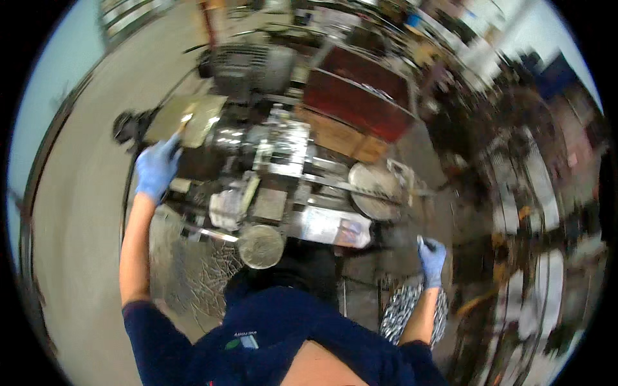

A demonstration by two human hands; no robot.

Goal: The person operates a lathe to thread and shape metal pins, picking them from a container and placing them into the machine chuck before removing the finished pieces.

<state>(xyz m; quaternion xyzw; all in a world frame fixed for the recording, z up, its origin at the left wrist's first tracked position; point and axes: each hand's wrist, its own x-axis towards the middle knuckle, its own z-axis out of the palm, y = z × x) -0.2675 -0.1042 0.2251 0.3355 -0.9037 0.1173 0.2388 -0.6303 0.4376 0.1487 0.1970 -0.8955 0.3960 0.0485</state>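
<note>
My left hand (pixel 156 172), in a blue glove, is raised at the left of the machine. Its fingers are closed around a slim tan stick-like tool (pixel 183 125) with a bright tip, blurred by motion. The tool is over a yellowish flat plate (pixel 207 119). At the right, my right hand (pixel 434 262), also in a blue glove, is closed with a small pale piece (pixel 420 240) at its fingertips, too blurred to name. Below that wrist is a round container full of small shiny metal parts (pixel 400 310). Shiny machine parts (pixel 286 148) lie between the hands.
A dark red open metal box (pixel 357 100) stands at the back, above a brown carton (pixel 335 136). Nearer are a round pale disc (pixel 374 190), a printed sheet (pixel 335 226) and a round lid-like top (pixel 261 246). Thin metal scraps (pixel 209 283) litter the lower left. Blurred racks line the right.
</note>
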